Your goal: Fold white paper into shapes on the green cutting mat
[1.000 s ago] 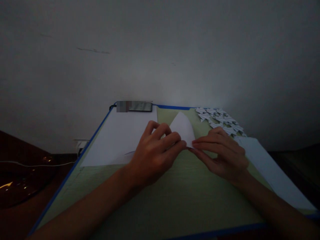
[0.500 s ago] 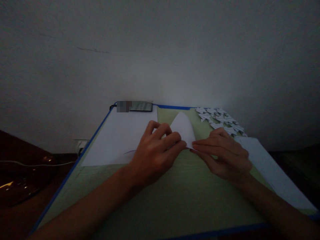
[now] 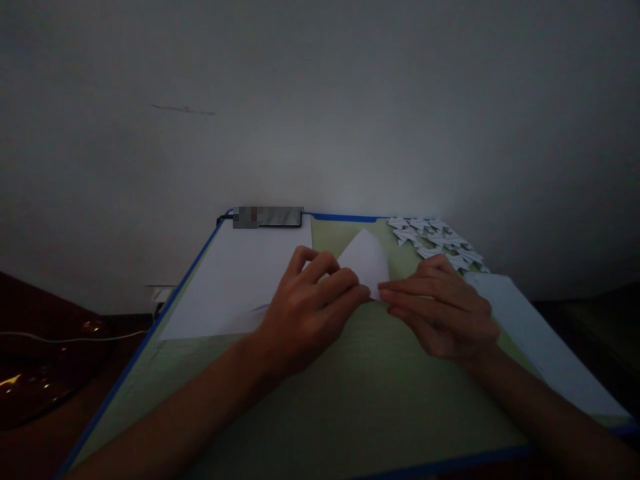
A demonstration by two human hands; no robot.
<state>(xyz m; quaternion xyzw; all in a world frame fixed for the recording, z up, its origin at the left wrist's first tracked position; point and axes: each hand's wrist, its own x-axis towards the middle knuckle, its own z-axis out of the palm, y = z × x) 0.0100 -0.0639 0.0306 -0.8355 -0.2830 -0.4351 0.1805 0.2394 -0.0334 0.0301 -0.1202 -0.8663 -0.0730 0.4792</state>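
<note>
A white sheet of paper (image 3: 367, 257), partly folded, rises in a curved peak between my two hands above the green tabletop (image 3: 360, 393). My left hand (image 3: 320, 300) grips its near edge, the thumb and fingers closed on it and hiding its left part. At the paper's lower right corner, my right hand (image 3: 437, 307) pinches the edge between thumb and fingertips. The fingertips of both hands are close together, a small gap apart.
Flat white paper (image 3: 215, 287) lies at the left, with a phone (image 3: 280, 217) at its far end. Several small folded paper pieces (image 3: 435, 237) cover the far right corner. More white sheets (image 3: 540, 340) lie along the right edge. A wall (image 3: 320, 120) stands behind the table.
Both hands keep their hold on the paper, with the right fingers shifting slightly at its corner. The whole view has moved a little.
</note>
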